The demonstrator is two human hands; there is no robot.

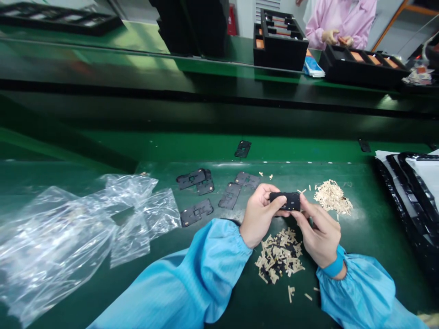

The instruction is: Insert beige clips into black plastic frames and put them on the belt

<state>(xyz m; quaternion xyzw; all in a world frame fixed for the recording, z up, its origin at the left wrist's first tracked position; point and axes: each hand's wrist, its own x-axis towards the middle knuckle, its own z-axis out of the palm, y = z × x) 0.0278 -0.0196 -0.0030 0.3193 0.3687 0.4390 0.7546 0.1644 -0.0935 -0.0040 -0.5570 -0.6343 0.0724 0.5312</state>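
My left hand (258, 215) holds a small flat black plastic part (292, 200), thumb across its face. The fingers of my right hand (320, 232) are pinched at the right edge of the same part; whether a tiny piece sits between them is hidden. Below my hands lies a heap of small beige and black pieces (279, 256). A second heap of beige pieces (332, 196) is to the right of the held part. Several similar black plates lie to the left, among them one plate (229, 195) near my left wrist and another plate (197, 212) farther left.
Crumpled clear plastic bags (68, 228) cover the left of the green table. Black trays (408, 201) are stacked at the right edge. One black plate (243, 149) lies farther back. Beyond a raised green ledge with black boxes (281, 50), a person in pink (343, 23) handles something small.
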